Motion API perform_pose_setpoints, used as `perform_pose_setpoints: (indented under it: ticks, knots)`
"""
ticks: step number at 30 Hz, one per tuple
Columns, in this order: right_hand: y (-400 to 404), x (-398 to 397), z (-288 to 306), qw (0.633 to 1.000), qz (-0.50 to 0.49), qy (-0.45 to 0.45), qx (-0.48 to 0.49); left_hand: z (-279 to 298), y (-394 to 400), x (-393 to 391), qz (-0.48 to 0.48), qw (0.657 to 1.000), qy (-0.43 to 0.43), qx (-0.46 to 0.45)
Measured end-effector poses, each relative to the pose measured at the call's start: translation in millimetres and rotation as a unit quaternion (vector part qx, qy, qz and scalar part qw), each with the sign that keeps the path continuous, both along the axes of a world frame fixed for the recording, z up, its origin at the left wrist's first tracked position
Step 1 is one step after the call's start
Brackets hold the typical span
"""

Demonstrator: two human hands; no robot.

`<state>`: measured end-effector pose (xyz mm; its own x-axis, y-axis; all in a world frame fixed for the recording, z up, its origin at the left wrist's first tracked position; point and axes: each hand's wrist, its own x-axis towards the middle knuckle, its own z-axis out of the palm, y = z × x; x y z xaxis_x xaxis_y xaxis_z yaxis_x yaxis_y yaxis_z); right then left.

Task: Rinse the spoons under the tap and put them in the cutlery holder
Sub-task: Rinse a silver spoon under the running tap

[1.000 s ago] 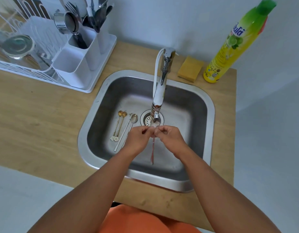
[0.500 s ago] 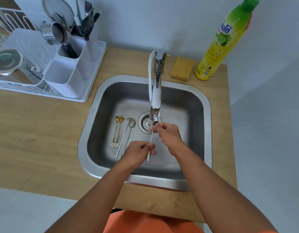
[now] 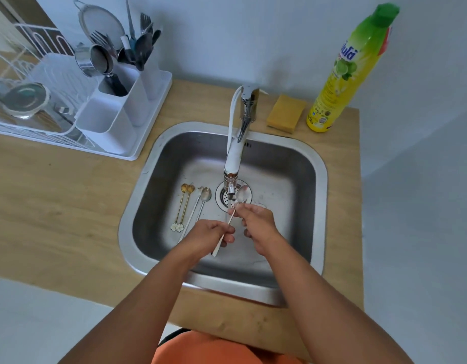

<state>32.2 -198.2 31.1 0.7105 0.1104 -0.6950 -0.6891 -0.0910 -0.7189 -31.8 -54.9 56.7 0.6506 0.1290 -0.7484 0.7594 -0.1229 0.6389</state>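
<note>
Both hands hold one long spoon [image 3: 241, 195] over the steel sink [image 3: 158, 158], its silver bowl just right of the tap [image 3: 233, 158] nozzle, above the drain. My right hand [image 3: 256, 224] pinches the spoon near the bowl. My left hand [image 3: 211, 235] grips its pale handle lower down. Two gold spoons [image 3: 184, 203] with flower ends and two silver spoons [image 3: 201, 203] lie on the sink floor to the left. The white cutlery holder [image 3: 114, 119] stands at the back left with forks and spoons in its far compartments.
A white dish rack [image 3: 30, 106] with a lid and a strainer sits left of the holder. A yellow sponge [image 3: 286, 114] and a green-yellow dish soap bottle [image 3: 342, 74] stand behind the sink on the wooden counter [image 3: 56, 206].
My hands have drawn apart along the spoon: the left slid down the handle, the right stayed by the bowl. The spoon's bowl now sits just right of the nozzle. The view also shifted.
</note>
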Motion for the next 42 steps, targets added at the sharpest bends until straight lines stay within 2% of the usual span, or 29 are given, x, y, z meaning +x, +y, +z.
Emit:
perform_pose_setpoints:
  ticks: [2, 8, 17, 25, 31, 37, 42]
  knots:
    - [-3.8, -2.9, -2.2, 1.000, -0.018, 0.017, 0.020, 2.0, 0.4, 0.8, 0.019, 0.999, 0.032, -0.008]
    - [-1.8, -10.9, -2.8, 0.998, 0.011, 0.033, 0.047, 3.3, -3.2, 12.4, 0.069, 0.995, 0.059, -0.031]
    - [2.9, 7.0, 18.7, 0.999, 0.017, -0.003, 0.030, 3.1, 0.8, 17.7, 0.133, 0.989, 0.039, -0.053]
    - [7.0, 7.6, 19.1, 0.999, 0.023, -0.048, 0.005, -0.1, 0.1, 16.9, 0.082, 0.997, 0.002, 0.008]
    - [6.5, 14.4, 20.9, 0.998, -0.008, -0.068, 0.013, -4.8, -4.0, 5.4, 0.035, 0.995, -0.065, 0.062]
    - [16.3, 2.0, 17.8, 0.996, 0.032, -0.076, 0.033, 0.5, -4.2, 16.0, 0.113, 0.989, -0.082, 0.042]
    - [14.4, 17.4, 22.3, 0.996, -0.008, -0.086, 0.017, -5.4, 2.9, 7.1, 0.099, 0.994, -0.051, 0.001]
